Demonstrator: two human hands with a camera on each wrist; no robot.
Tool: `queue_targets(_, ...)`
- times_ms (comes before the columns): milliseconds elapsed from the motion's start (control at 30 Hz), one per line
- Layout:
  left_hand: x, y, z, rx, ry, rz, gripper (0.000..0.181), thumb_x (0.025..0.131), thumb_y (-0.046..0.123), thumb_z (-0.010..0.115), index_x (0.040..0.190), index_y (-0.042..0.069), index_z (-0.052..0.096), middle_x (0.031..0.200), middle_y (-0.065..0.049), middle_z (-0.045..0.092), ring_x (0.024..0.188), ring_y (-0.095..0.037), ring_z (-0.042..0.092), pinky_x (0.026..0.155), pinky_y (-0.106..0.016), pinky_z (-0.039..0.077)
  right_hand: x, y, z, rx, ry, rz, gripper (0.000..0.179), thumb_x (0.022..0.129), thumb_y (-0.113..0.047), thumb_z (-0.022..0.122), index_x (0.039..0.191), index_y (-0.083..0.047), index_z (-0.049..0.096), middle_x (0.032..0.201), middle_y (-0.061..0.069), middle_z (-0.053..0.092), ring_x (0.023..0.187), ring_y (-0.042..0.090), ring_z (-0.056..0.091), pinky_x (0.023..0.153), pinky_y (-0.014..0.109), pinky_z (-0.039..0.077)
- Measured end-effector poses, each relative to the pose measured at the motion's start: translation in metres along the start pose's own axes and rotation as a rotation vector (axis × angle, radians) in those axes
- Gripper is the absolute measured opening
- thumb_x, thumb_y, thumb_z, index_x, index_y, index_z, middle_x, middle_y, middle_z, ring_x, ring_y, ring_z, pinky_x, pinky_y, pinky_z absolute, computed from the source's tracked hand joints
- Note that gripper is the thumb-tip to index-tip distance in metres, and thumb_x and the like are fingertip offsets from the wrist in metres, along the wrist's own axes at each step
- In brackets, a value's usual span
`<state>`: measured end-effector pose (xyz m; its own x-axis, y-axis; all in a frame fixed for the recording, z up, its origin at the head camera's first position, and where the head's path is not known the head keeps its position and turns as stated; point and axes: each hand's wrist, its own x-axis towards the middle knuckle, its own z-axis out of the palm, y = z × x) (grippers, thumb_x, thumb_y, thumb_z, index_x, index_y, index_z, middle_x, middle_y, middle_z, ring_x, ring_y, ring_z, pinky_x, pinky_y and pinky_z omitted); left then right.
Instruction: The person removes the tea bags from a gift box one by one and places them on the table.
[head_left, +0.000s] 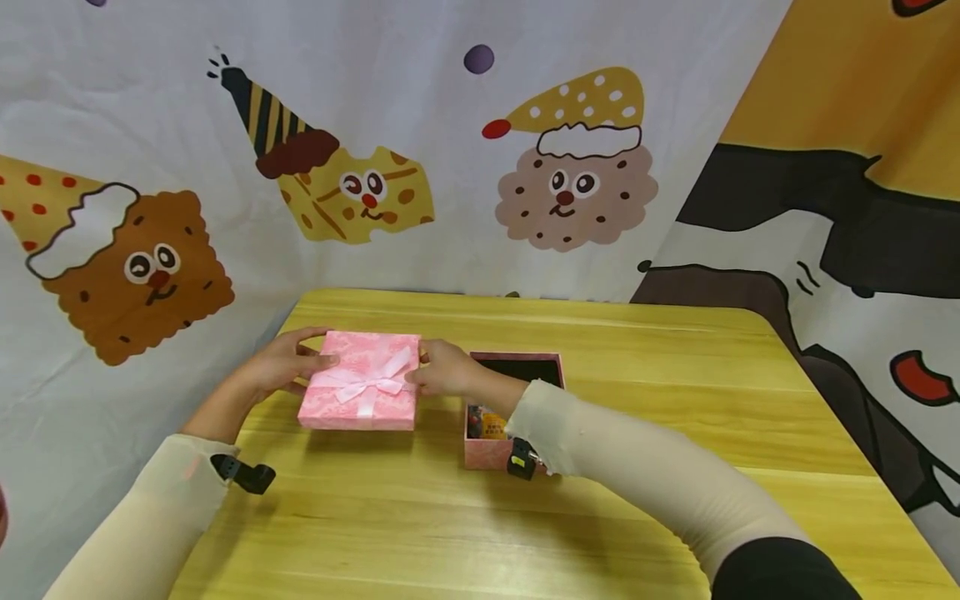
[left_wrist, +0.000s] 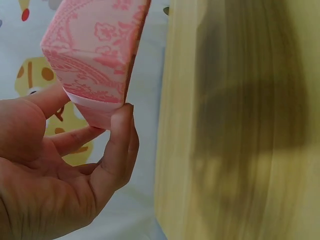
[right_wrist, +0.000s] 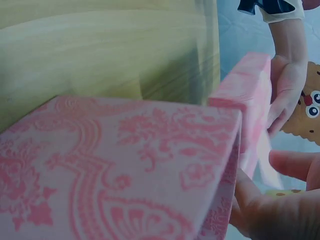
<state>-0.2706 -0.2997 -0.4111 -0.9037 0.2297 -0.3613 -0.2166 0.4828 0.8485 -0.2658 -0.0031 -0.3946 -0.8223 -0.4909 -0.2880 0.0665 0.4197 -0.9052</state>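
Observation:
Raised over the table on the left is a pink patterned box lid [head_left: 318, 410], tied with a pale pink ribbon bow [head_left: 375, 384]. My left hand [head_left: 281, 365] grips its left side, and the left wrist view shows fingertips at the edge of the lid [left_wrist: 92, 55]. At the opposite side, my right hand [head_left: 450, 369] holds the lid's right edge between thumb and fingers. Beneath my right forearm sits the open pink box base [head_left: 486, 455], partly hidden. Inside it are a dark interior and a printed orange-and-black item [head_left: 489, 423].
Both hands work over a yellow wood-grain table [head_left: 652, 450]. Behind it hangs a white cloth [head_left: 450, 167] printed with cartoon snacks in party hats. Black wrist cameras sit on both pale sleeves, the right one [head_left: 522, 460] overlapping the box base's front.

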Motion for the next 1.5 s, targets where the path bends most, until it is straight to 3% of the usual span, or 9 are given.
queue_targets(133,0.004,-0.005,-0.001,0.009,0.002,-0.017,0.091,0.101,0.03,0.069,0.165,0.003,0.011,0.138,-0.032,0.042,0.101,-0.027,0.065,0.083,-0.046,0.063,-0.001,0.001,0.003,-0.031,-0.017,-0.007,0.035,0.1,-0.006,0.066,0.127,0.012,0.052,0.147,0.029,0.047,0.104,0.033,0.07,0.084,0.031,0.061)
queue_targets(300,0.006,-0.01,0.001,0.013,-0.005,-0.028,0.089,0.102,0.03,0.067,0.164,0.002,0.01,0.139,-0.033,0.042,0.099,-0.026,0.065,0.082,-0.045,0.063,0.001,0.004,0.005,0.003,-0.056,-0.013,0.021,0.1,-0.004,0.064,0.105,0.011,0.049,0.125,0.026,0.055,0.093,0.024,0.063,0.086,0.034,0.06)
queue_targets(400,0.008,-0.013,0.005,0.014,-0.019,-0.039,0.089,0.103,0.03,0.066,0.164,-0.001,0.009,0.139,-0.034,0.043,0.097,-0.024,0.067,0.08,-0.043,0.063,0.003,0.006,0.006,0.027,-0.097,0.02,0.04,0.102,-0.006,0.063,0.135,0.01,0.048,0.141,0.028,0.05,0.105,0.029,0.061,0.098,0.043,0.057)
queue_targets(467,0.01,-0.016,0.007,0.019,-0.027,-0.046,0.088,0.103,0.03,0.066,0.163,-0.002,0.01,0.138,-0.033,0.045,0.095,-0.024,0.068,0.079,-0.042,0.063,0.004,0.006,0.006,0.033,-0.119,0.049,0.062,0.103,-0.008,0.062,0.156,0.003,0.033,0.156,0.027,0.04,0.119,0.031,0.06,0.107,0.049,0.051)
queue_targets(533,0.013,-0.02,0.01,0.023,-0.029,-0.054,0.087,0.103,0.029,0.066,0.162,-0.004,0.011,0.135,-0.032,0.047,0.094,-0.024,0.068,0.08,-0.043,0.063,0.005,0.006,0.006,0.052,-0.139,0.081,0.076,0.103,-0.009,0.063,0.164,-0.005,0.018,0.163,0.024,0.032,0.131,0.033,0.055,0.111,0.052,0.046)
queue_targets(667,0.016,-0.024,0.015,0.043,-0.018,-0.073,0.08,0.103,0.028,0.066,0.156,-0.01,0.02,0.128,-0.029,0.052,0.094,-0.024,0.068,0.08,-0.043,0.063,0.004,0.005,0.006,0.106,-0.192,0.114,0.082,0.101,-0.009,0.065,0.166,-0.011,0.015,0.164,0.024,0.03,0.142,0.038,0.046,0.115,0.054,0.041)
queue_targets(867,0.017,-0.026,0.022,0.105,0.023,-0.1,0.065,0.102,0.029,0.066,0.139,-0.015,0.035,0.117,-0.023,0.053,0.09,-0.025,0.064,0.074,-0.038,0.062,0.004,0.004,0.008,0.138,-0.23,0.12,0.088,0.1,-0.01,0.067,0.167,-0.014,0.01,0.168,0.022,0.018,0.143,0.039,0.044,0.116,0.053,0.041)
queue_targets(1267,0.017,-0.029,0.029,0.139,0.029,-0.096,0.06,0.101,0.027,0.067,0.135,-0.014,0.04,0.116,-0.022,0.053,0.091,-0.026,0.061,0.071,-0.04,0.062,0.006,0.005,0.01,0.081,-0.302,0.157,0.095,0.099,-0.02,0.07,0.167,-0.023,0.004,0.173,0.01,-0.002,0.152,0.039,0.029,0.117,0.062,0.034)
queue_targets(1500,0.017,-0.028,0.033,0.202,0.04,-0.109,0.06,0.1,0.026,0.069,0.134,-0.015,0.041,0.118,-0.026,0.054,0.095,-0.029,0.06,0.072,-0.043,0.063,0.006,0.006,0.01,0.002,-0.35,0.17,0.096,0.099,-0.026,0.071,0.167,-0.023,0.004,0.173,0.008,0.003,0.155,0.036,0.024,0.118,0.062,0.033)
